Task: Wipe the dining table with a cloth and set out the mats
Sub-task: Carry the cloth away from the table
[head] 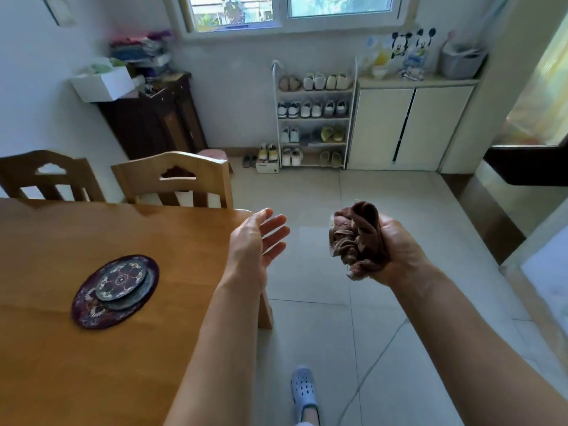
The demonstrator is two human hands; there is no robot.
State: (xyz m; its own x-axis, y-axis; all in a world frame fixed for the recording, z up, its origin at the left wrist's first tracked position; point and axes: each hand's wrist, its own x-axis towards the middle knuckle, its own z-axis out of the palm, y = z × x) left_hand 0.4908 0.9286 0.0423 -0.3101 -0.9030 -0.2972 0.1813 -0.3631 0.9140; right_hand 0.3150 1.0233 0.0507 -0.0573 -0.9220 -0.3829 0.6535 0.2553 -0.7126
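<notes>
Beside the tabletop (pixel 92 235), right hand (pixel 396 250) clenches the cloth (pixel 356 238), left hand (pixel 258 241) open and empty; wiping presumably follows, around the stacked mats (pixel 115 292).

Cloth bunched in hand beside the table
The right hand (pixel 396 252) grips a crumpled brown cloth (pixel 356 238) over the floor; the left hand (pixel 255 241) is spread above the table (pixel 92 364) edge, near stacked round mats (pixel 115 292).

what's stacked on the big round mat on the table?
On the big mat lies a smaller round patterned mat, with the edge of at least one more showing beneath it. How many are in the stack is hidden. They sit on the table.
</notes>
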